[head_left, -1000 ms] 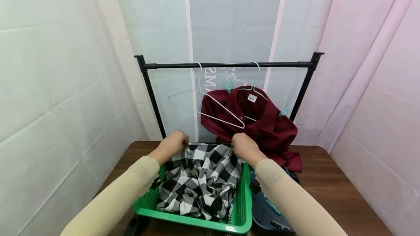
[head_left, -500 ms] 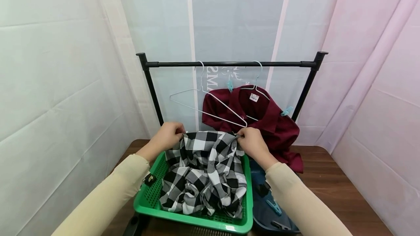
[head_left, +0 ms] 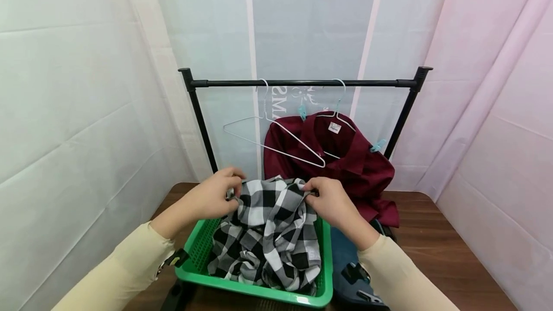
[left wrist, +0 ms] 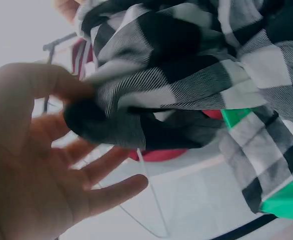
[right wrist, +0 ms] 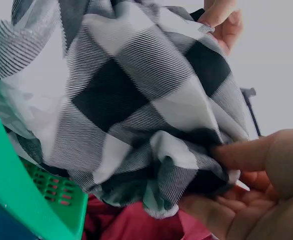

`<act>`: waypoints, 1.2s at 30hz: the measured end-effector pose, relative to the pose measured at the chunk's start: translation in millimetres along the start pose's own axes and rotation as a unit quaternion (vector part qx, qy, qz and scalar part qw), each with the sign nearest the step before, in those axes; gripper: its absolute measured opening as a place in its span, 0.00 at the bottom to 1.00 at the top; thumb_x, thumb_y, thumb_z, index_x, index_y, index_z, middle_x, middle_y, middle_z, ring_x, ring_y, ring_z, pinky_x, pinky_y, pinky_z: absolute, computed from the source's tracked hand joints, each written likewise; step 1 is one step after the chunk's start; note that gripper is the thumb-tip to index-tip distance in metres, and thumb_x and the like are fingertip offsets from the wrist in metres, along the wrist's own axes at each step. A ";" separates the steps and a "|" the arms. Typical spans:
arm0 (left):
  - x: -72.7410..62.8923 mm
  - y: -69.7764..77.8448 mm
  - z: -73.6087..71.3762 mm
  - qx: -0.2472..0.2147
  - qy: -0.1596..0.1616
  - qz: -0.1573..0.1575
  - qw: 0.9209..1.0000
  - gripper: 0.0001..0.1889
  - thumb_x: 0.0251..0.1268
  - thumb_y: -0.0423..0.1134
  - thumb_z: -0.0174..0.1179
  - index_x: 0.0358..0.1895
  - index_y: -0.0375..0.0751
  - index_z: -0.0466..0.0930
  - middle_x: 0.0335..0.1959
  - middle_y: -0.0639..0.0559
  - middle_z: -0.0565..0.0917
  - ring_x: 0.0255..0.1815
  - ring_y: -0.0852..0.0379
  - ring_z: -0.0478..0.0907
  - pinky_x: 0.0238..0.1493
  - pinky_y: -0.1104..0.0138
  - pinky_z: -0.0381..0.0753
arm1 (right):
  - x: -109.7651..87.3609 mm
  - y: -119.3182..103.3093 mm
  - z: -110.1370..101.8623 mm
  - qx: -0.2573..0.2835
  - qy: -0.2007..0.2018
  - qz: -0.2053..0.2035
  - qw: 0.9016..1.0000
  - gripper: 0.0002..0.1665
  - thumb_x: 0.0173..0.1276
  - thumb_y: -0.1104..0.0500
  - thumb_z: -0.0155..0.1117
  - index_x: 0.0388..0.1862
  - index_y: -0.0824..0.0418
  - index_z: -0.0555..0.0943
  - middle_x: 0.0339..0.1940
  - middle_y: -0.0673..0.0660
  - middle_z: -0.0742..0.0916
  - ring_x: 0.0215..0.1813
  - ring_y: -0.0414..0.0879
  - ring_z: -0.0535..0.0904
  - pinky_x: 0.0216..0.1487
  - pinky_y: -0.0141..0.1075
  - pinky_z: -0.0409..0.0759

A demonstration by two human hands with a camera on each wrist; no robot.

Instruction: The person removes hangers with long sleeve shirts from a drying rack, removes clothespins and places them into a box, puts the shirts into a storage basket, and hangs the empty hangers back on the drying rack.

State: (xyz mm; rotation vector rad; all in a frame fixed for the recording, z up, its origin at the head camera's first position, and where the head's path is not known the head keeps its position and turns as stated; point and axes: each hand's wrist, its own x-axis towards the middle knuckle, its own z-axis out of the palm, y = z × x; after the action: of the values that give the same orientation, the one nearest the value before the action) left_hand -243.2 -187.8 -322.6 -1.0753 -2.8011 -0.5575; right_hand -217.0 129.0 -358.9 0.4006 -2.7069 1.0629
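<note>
A black, white and grey checked shirt (head_left: 268, 234) lies bunched in a green basket (head_left: 259, 288), its upper edge lifted between both hands. My left hand (head_left: 218, 193) pinches one side of the cloth; in the left wrist view, thumb and forefinger of that hand (left wrist: 41, 145) meet on the fabric while the other fingers are spread. On the opposite side my right hand (head_left: 330, 200) pinches the shirt. The right wrist view has the cloth (right wrist: 131, 85) bunched between that hand's (right wrist: 266, 185) thumb and fingers. Folds hide the shirt's collar and sleeves.
Behind the basket, a white wire hanger (head_left: 298, 141) hangs bare from a black rail (head_left: 298, 83). Beside it hangs a maroon shirt (head_left: 367, 176) with light-blue clothespins (head_left: 378, 146). A dark-blue tub (head_left: 343, 248) with a clothespin (head_left: 368, 296) stands right of the basket on the wooden table (head_left: 449, 253).
The hands raised the checked shirt's upper edge, then lowered it slightly. The left hand has turned, its fingers loosening and shifting on the cloth. The right hand has moved slightly down.
</note>
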 end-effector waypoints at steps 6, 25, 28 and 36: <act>-13.5 14.9 12.7 -0.014 -0.110 0.064 0.992 0.11 0.58 0.30 0.59 0.34 0.55 0.72 0.71 0.54 0.72 0.66 0.53 0.71 0.48 0.61 0.73 | -17.9 -13.7 1.0 -0.028 -0.091 -0.118 0.988 0.15 0.66 0.72 0.65 0.42 0.54 0.87 0.57 0.54 0.86 0.45 0.45 0.84 0.39 0.34 0.80; -5.9 19.4 52.1 -0.022 -0.369 -0.064 0.927 0.17 0.74 0.55 0.60 0.60 0.59 0.84 0.62 0.68 0.80 0.67 0.63 0.74 0.64 0.62 0.77 | -4.4 -17.0 42.4 -0.113 -0.401 -0.151 0.896 0.12 0.64 0.64 0.73 0.44 0.51 0.92 0.44 0.41 0.86 0.46 0.33 0.80 0.47 0.28 0.80; -1.1 19.1 56.0 -0.013 -0.391 -0.082 0.917 0.15 0.73 0.55 0.61 0.58 0.62 0.85 0.61 0.68 0.81 0.66 0.63 0.75 0.63 0.61 0.78 | -5.2 -22.5 50.4 -0.146 -0.426 -0.136 0.882 0.08 0.64 0.62 0.75 0.40 0.50 0.92 0.37 0.39 0.87 0.37 0.30 0.79 0.41 0.27 0.78; 16.5 19.2 69.0 0.027 -0.451 -0.098 0.887 0.17 0.70 0.55 0.64 0.58 0.60 0.86 0.56 0.67 0.84 0.62 0.62 0.78 0.63 0.61 0.78 | -1.5 -39.6 68.3 -0.221 -0.452 -0.104 0.858 0.04 0.65 0.57 0.76 0.33 0.45 0.92 0.33 0.38 0.88 0.30 0.30 0.78 0.35 0.28 0.79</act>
State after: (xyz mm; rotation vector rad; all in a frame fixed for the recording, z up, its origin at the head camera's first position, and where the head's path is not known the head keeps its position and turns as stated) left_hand -239.6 -139.0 -377.5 -1.2873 -3.7078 0.0741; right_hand -209.0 54.4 -383.4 1.3358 -3.4096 0.1297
